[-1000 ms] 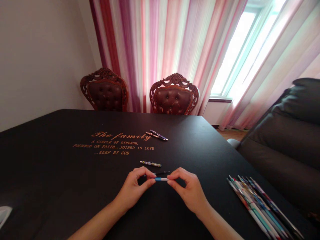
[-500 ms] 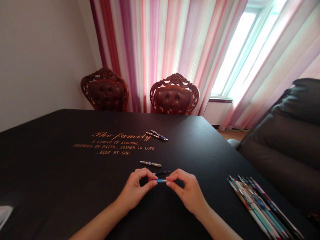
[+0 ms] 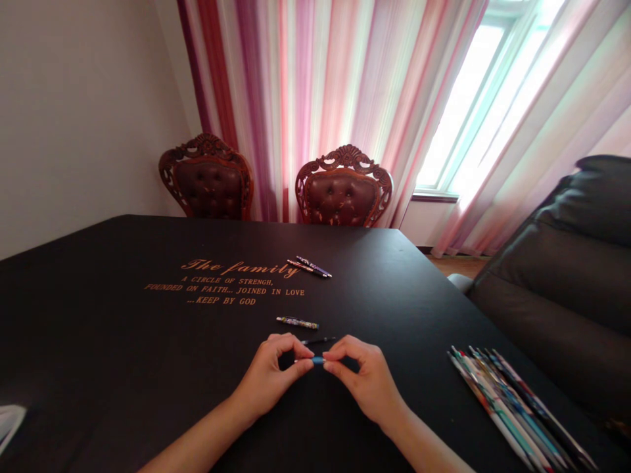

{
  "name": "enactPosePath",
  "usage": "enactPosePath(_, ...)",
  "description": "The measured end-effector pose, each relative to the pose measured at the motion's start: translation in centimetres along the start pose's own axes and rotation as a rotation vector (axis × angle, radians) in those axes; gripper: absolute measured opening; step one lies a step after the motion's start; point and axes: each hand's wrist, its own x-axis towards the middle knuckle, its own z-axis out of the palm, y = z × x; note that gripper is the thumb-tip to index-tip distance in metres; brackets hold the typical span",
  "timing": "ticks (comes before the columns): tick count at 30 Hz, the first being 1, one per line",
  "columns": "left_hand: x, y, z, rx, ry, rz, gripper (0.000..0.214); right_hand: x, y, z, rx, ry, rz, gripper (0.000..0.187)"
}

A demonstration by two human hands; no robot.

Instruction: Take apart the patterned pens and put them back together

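Observation:
Between my two hands is a small blue pen part [image 3: 318, 360], mostly covered by fingertips. My left hand [image 3: 276, 368] pinches its left end with thumb and fingers. The right end is pinched by my right hand [image 3: 359, 371]. Just behind the fingers lies a thin dark pen piece [image 3: 319, 340], its left end partly hidden by my left hand. A patterned pen [image 3: 298, 322] rests on the black table [image 3: 148, 368] a little farther back.
Two pens [image 3: 313, 267] lie crossed close together near the gold lettering. Several pens [image 3: 517, 407] sit in a row at the right. A white object [image 3: 10, 420] shows at the left edge. Chairs [image 3: 344, 196] stand behind the table, and a dark leather sofa [image 3: 557, 282] is at the right.
My hands have come slightly closer together, and less of the blue pen part shows between the fingertips. The pens on the table have not moved.

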Motion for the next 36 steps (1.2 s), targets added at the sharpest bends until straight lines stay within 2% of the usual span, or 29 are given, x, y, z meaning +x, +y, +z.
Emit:
enactPosePath(7, -0.1, 0.3, 0.1, 0.011, -0.024, 0.002, 0.012, -0.1, -0.2, 0.2, -0.018, -0.013, 0.012, 0.004)
enactPosePath(10, 0.0, 0.2, -0.4, 0.021, -0.034, 0.042, 0.015, 0.2, -0.1, -0.5, -0.054, -0.028, 0.028, 0.001)
enactPosePath(12, 0.3, -0.2, -0.9, 0.078, 0.017, 0.070, 0.018, 0.5, 0.4, -1.4, -0.026, 0.007, 0.078, 0.006)
enactPosePath(16, 0.9, -1.6, -1.9, 0.329, 0.130, 0.090, 0.013, 1.1, 2.3, -3.8, 0.333, 0.137, 0.243, 0.021)
enactPosePath(19, 1.2, -2.3, -2.1, 0.457, 0.086, 0.084, 0.009, 1.2, 3.3, -4.9, 0.601, 0.158, 0.308, 0.025)
enactPosePath(22, 1.2, -2.1, -1.9, 0.501, 0.032, 0.081, 0.009, 1.1, 3.4, -5.1, 0.699, 0.107, 0.337, 0.026)
enactPosePath(27, 1.1, -1.5, -1.7, 0.499, 0.036, 0.104, 0.004, 1.0, 3.1, -5.1, 0.711, 0.085, 0.349, 0.025)
enactPosePath(31, 0.8, -1.2, -2.3, 0.353, 0.124, 0.098, 0.008, 1.2, 3.8, -6.2, 0.691, 0.142, 0.329, 0.025)
enactPosePath(36, 0.4, -0.3, -2.8, 0.216, 0.219, 0.085, 0.012, 1.4, 4.6, -6.9, 0.526, 0.188, 0.298, 0.030)
